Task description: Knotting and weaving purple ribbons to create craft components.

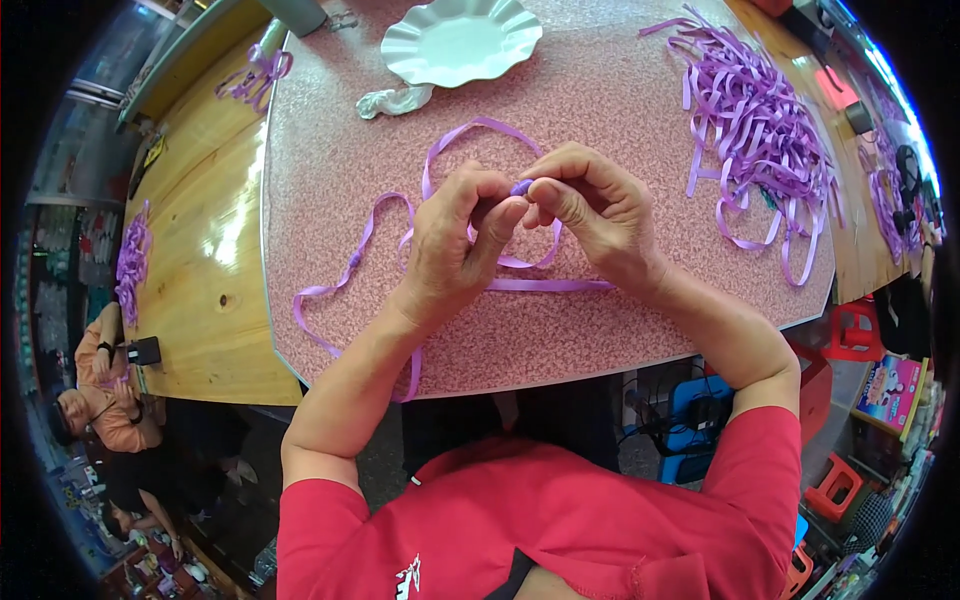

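A long purple ribbon point(350, 265) loops across the pink speckled table point(600, 110) and hangs over its near edge. My left hand point(455, 245) and my right hand point(590, 205) meet above the table's middle. Both pinch the same small folded bit of the ribbon between thumb and fingertips. The rest of the ribbon trails away beneath my hands toward the left and curls in a loop behind them.
A heap of cut purple ribbons point(765, 140) lies at the table's right. A white scalloped paper plate point(460, 40) sits at the far edge, a crumpled white scrap point(395, 100) beside it. A wooden bench point(205, 250) with more ribbons runs along the left. A person in orange point(100, 395) sits lower left.
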Motion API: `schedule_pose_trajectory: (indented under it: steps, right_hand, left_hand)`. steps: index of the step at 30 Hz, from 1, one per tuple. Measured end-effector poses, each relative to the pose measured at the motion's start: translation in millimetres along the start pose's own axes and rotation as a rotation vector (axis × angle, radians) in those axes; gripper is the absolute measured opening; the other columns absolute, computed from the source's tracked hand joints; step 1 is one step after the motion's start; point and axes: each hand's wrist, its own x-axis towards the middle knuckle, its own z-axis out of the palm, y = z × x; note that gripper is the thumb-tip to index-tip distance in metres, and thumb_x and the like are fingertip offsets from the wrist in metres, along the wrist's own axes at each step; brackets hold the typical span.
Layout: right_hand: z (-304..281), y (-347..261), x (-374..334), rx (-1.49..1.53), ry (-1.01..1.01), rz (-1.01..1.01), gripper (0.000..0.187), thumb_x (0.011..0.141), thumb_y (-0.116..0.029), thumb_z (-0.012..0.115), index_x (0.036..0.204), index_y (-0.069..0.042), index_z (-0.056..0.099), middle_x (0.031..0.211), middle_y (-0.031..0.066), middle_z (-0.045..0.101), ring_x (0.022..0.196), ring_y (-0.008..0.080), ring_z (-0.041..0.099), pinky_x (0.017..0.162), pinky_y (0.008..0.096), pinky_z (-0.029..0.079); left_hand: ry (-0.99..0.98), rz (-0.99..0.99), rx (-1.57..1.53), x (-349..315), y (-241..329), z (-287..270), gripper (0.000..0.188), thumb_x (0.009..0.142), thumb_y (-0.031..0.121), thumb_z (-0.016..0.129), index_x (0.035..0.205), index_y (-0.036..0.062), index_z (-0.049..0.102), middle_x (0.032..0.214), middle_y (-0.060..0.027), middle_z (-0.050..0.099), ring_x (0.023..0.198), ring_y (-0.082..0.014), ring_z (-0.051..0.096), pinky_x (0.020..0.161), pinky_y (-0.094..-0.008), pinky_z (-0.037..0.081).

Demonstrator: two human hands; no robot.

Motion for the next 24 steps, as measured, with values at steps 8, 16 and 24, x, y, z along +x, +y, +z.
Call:
schedule_pose_trajectory:
  steps: [8, 16, 24]
  right_hand:
    - [0.7, 0.9, -2.6, 0.169, -0.004, 0.141, 0.019, 0.097, -0.013, 0.058, 0.109, 0.001, 0.060, 0.097, 0.0067, 0.062, 0.082, 0.0104, 0.062, 0.073, 0.0240, 0.053]
    - [0.8, -1.1, -2.1, 0.141, -0.023, 0.151, 0.022, 0.096, -0.015, 0.059, 0.110, 0.002, 0.059, 0.096, 0.0085, 0.064, 0.080, 0.0125, 0.065, 0.074, 0.0250, 0.055]
    - [0.8, 0.2, -1.9, 0.257, -0.021, 0.212, 0.018, 0.096, -0.014, 0.059, 0.106, 0.002, 0.060, 0.094, 0.0089, 0.063, 0.077, 0.0135, 0.065, 0.070, 0.0261, 0.054]
  left_hand:
    - [-0.008, 0.051, 0.008, 2.5, 3.2, 0.2, 0.017, 0.087, 0.007, 0.068, 0.095, 0.0034, 0.054, 0.075, -0.0085, 0.053, 0.060, -0.0181, 0.053, 0.051, -0.0306, 0.041]
    - [0.016, 0.156, 0.101, 3.1, -1.0, -0.2, 0.017, 0.083, 0.001, 0.068, 0.094, 0.0026, 0.055, 0.075, -0.0096, 0.052, 0.062, -0.0239, 0.052, 0.052, -0.0351, 0.041]
    - [0.017, 0.249, 0.146, 3.9, -2.9, -0.4, 0.016, 0.083, 0.002, 0.068, 0.094, 0.0020, 0.055, 0.073, -0.0100, 0.051, 0.061, -0.0253, 0.052, 0.052, -0.0360, 0.041]
